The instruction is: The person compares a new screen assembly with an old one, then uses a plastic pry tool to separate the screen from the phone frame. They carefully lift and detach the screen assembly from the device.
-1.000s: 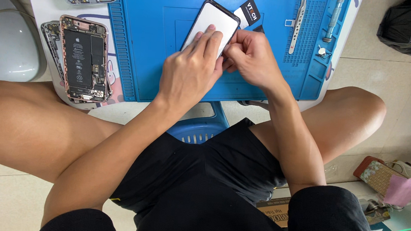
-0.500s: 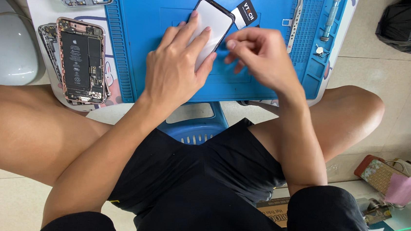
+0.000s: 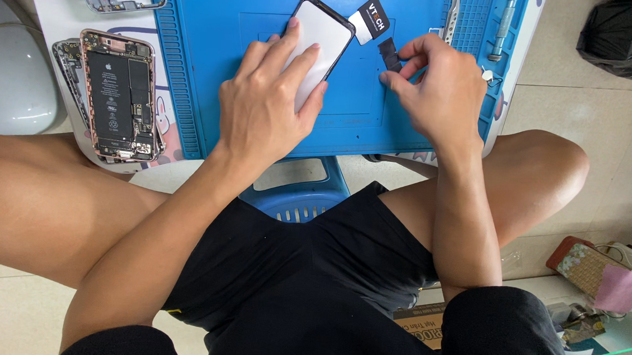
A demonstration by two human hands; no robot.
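Left hand (image 3: 265, 106) flat, pressing white-faced black-rimmed phone screen panel (image 3: 319, 39) onto blue silicone work mat (image 3: 213, 57). Right hand (image 3: 443, 90) pinches small black strip (image 3: 390, 54). Opened rose-gold phone chassis (image 3: 119, 94) lies left of the mat.

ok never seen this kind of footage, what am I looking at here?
No machine: a seated person works with bare hands, filmed by a camera on their head looking down. The left hand presses flat on a white-faced phone screen panel with a black rim, which lies on a blue ridged work mat. The right hand pinches a small black part just above the mat. An opened phone body with its battery showing lies to the left.
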